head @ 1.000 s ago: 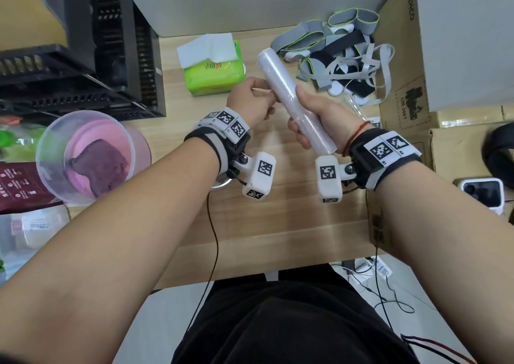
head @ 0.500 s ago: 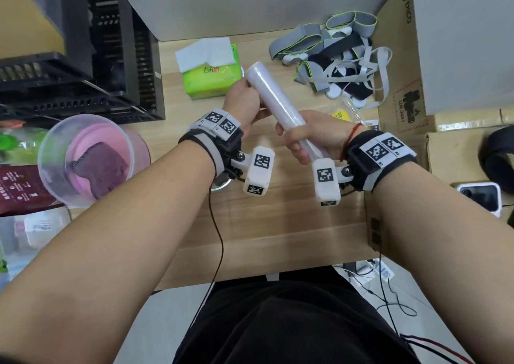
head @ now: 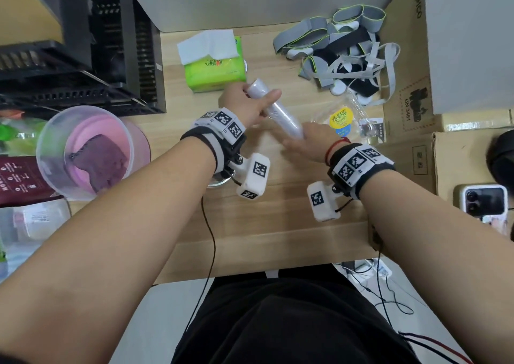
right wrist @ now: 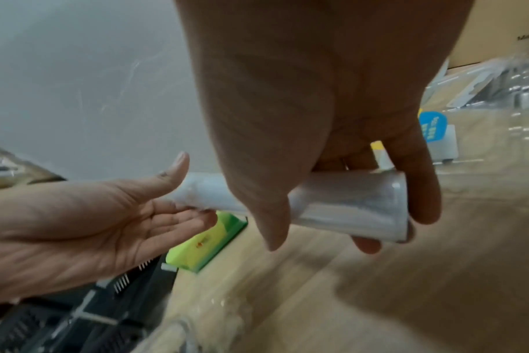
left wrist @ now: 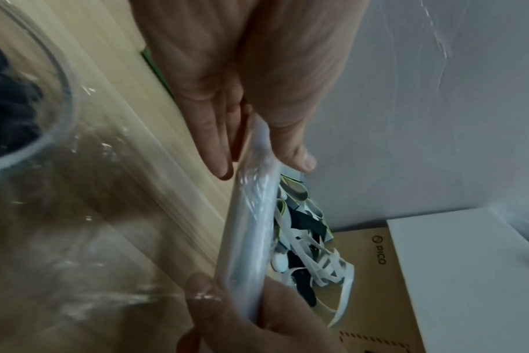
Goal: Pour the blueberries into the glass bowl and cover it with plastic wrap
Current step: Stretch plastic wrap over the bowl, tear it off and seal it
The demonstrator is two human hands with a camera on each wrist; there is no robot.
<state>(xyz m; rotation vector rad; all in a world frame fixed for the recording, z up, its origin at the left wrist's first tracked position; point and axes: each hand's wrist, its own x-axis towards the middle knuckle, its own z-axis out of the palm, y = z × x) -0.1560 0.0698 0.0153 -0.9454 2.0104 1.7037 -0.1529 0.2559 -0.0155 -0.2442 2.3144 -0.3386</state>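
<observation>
The white plastic wrap roll (head: 278, 113) lies slantwise low over the wooden table. My left hand (head: 250, 104) holds its far end, thumb on top and fingers beneath (left wrist: 257, 167). Its near end (right wrist: 363, 205) is gripped from above by my right hand (head: 306, 141). In the left wrist view a clear sheet of film (left wrist: 91, 215) stretches from the roll (left wrist: 251, 238) toward the glass bowl (left wrist: 61, 114), which holds dark blueberries (left wrist: 6, 95). In the head view only a bit of the bowl's rim (head: 219, 183) shows under my left wrist. The clear blueberry box (head: 347, 121) lies just beyond my right hand.
A green tissue pack (head: 214, 68) sits behind the left hand. Grey and black straps (head: 342, 57) are piled at the back right beside cardboard boxes (head: 406, 85). A clear tub with a pink lid (head: 83, 152) and black crates (head: 69, 57) stand to the left. A phone (head: 484, 199) lies at the right.
Both hands have brought the roll down toward the table. The right hand has turned palm down over the near end, and the left hand now holds the far end.
</observation>
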